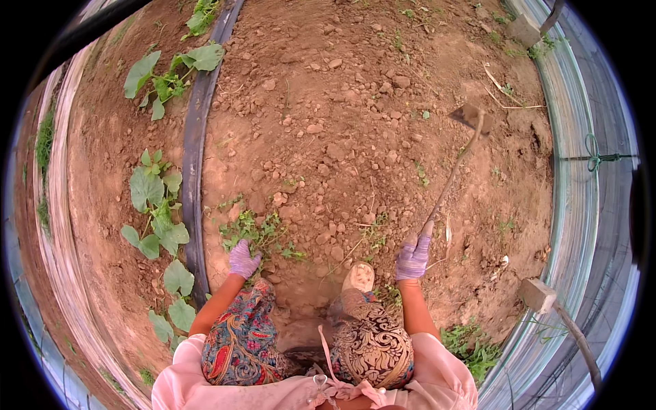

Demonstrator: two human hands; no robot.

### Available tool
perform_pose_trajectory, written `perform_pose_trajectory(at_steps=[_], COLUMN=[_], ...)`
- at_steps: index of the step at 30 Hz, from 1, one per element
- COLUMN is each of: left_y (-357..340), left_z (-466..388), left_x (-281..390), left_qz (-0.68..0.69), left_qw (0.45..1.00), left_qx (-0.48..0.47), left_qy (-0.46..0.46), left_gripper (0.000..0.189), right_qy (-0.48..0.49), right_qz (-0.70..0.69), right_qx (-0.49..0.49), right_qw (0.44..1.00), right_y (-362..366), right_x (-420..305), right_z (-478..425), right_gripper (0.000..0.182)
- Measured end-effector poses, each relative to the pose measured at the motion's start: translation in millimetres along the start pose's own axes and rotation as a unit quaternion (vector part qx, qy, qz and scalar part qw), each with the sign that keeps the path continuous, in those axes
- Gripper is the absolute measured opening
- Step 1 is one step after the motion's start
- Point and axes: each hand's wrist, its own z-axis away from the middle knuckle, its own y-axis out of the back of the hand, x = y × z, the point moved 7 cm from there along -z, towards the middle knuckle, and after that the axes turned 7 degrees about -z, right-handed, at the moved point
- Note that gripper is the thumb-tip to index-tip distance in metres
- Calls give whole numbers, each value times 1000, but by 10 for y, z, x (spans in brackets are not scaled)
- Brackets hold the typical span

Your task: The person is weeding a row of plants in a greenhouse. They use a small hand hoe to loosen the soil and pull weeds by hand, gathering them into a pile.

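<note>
My left hand [245, 260], in a purple knitted glove, is closed around the base of a bunch of green weeds [253, 228] beside my left knee. In its matching glove, my right hand [413, 258] grips the wooden handle of a hoe [453, 171]. The handle slants up and to the right, and the metal hoe blade [469, 119] rests at the soil surface. Between my hands lies loose, cloddy brown soil [328, 179] with a few small weeds [376, 236] near my right shoe.
A black drip hose [195, 148] runs along the left, with broad-leaved vine plants [161, 205] beyond it. Plastic sheeting [571, 154] edges the right side, where concrete blocks [538, 295] stand. More green weeds [470, 348] grow at the lower right.
</note>
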Motion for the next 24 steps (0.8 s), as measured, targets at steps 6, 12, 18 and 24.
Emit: perform_pose_trajectory(at_steps=[6,12,18,24], left_y=[16,7,45,111], left_z=[-11,3,10,-48], left_x=[-63,41,-36,16], left_qz=[-5,6,9,9], left_qw=[1000,999,1000,1000], left_qx=[5,27,-12,6], left_qy=[-2,-26,6,14], left_gripper=[47,48,49,43], right_qy=[-368,-151,-398,-191], right_qz=[-155,-187,-115,-157], right_qx=[-50,-47,-145,-148], right_qw=[916,970,898,958], right_y=[-311,-314,-670,-1157], right_x=[-115,4,-200,-328], right_z=[-339,-203,-491,-192], right_gripper=[50,50,46,52])
